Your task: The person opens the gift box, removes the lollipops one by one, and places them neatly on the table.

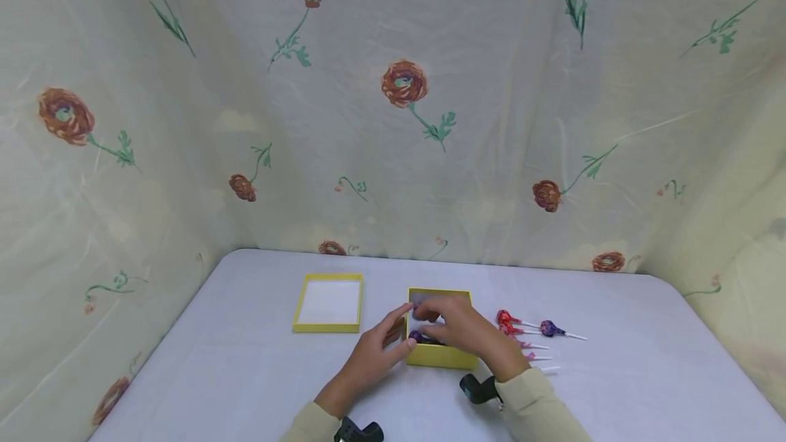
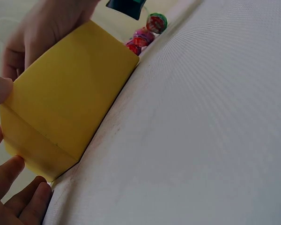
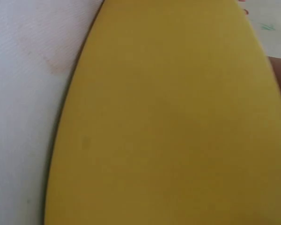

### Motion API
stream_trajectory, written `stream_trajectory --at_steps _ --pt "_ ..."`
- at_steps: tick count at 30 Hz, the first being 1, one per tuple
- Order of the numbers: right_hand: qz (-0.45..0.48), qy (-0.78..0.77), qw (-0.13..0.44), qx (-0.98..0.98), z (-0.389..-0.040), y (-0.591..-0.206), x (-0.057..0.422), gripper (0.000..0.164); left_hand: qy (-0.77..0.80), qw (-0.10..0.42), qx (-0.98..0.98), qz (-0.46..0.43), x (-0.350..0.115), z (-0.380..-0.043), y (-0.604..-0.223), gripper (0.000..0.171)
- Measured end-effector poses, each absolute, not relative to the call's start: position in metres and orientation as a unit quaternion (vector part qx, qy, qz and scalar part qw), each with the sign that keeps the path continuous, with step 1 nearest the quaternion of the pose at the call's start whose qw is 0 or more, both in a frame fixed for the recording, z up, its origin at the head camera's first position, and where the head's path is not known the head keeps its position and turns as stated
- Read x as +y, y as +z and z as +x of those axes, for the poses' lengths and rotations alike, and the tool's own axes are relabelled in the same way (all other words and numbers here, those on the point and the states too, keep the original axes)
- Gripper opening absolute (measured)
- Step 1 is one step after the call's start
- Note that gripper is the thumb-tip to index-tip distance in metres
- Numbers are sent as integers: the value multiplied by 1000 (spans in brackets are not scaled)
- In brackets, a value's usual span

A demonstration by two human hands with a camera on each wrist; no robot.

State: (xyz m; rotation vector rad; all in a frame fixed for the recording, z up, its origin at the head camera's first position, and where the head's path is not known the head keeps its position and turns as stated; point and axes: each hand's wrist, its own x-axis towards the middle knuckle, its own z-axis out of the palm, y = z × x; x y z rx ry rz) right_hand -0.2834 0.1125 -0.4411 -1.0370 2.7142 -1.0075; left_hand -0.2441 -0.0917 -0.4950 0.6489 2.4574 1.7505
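Note:
A yellow box (image 1: pixel 442 357) stands on the table, its inside pale, with dark purple wrapped lollipops (image 1: pixel 417 336) in it. Spread along the box's left wall, the fingers of my left hand (image 1: pixel 376 353) touch it, the thumb at the near left corner. In the left wrist view those fingertips (image 2: pixel 9 171) rest against the yellow side. My right hand (image 1: pixel 457 326) reaches over the right wall into the box, fingers bent down beside a purple lollipop. Whether it pinches one is hidden. The right wrist view is mostly filled by the yellow box wall (image 3: pixel 164 117).
A yellow-rimmed lid (image 1: pixel 333 302) lies left of the box, its white inside up. Right of the box lie several lollipops, with red ones (image 1: pixel 503 316) and a purple one (image 1: pixel 548 328) visible; my right forearm partly covers others. Flowered cloth (image 1: pixel 491 121) hangs behind the white table (image 1: pixel 202 374).

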Motion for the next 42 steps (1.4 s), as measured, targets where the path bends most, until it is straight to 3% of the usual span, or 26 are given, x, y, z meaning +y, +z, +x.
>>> stream_trajectory --at_steps 5,11,21,42 --pt "-333 -319 31 887 -285 -444 111 20 567 31 794 216 -91 -234 -477 60" --pt "-311 -295 47 902 -287 -446 109 20 557 31 803 210 -93 -246 -498 62" --pt "-300 -252 88 916 -286 -445 108 25 552 36 807 206 -92 -246 -500 61" --pt "-308 -274 86 907 -285 -444 108 11 562 24 798 216 -91 -244 -497 59"
